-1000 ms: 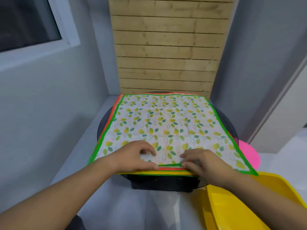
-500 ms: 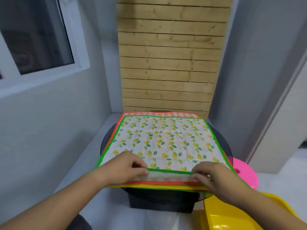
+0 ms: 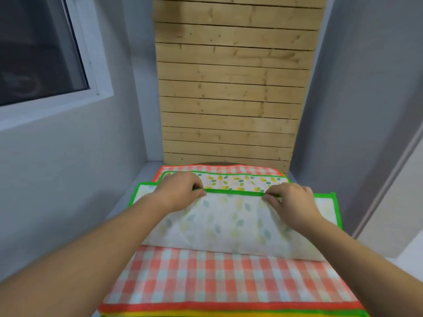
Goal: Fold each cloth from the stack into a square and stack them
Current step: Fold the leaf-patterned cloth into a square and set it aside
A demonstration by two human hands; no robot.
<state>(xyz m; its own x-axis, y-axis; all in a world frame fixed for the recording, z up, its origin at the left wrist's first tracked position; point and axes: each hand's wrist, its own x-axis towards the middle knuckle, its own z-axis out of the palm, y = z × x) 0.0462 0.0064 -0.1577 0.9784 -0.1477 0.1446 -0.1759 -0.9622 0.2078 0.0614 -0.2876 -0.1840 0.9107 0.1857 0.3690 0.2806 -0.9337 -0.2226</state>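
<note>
The top cloth (image 3: pixel 229 220), white with green and yellow leaves and a green hem, lies doubled over away from me, its pale underside up. My left hand (image 3: pixel 180 191) and my right hand (image 3: pixel 290 200) each pinch its near green hem, held close to the far hem. A strip of its printed side (image 3: pixel 240 182) shows beyond the hands. Beneath it lies a red-and-white checked cloth (image 3: pixel 217 277) with a red hem, on top of the stack (image 3: pixel 229 313), whose yellow and green edges show at the front.
A wall of wooden planks (image 3: pixel 231 88) rises right behind the stack. Grey walls close in left and right, with a window (image 3: pixel 39 53) at upper left. The round dark table's far rim (image 3: pixel 212 164) peeks out behind the cloths.
Both hands lifted the leaf cloth's near hem and carried it away from me toward the far hem, uncovering the checked cloth. The camera moved closer and tilted upward.
</note>
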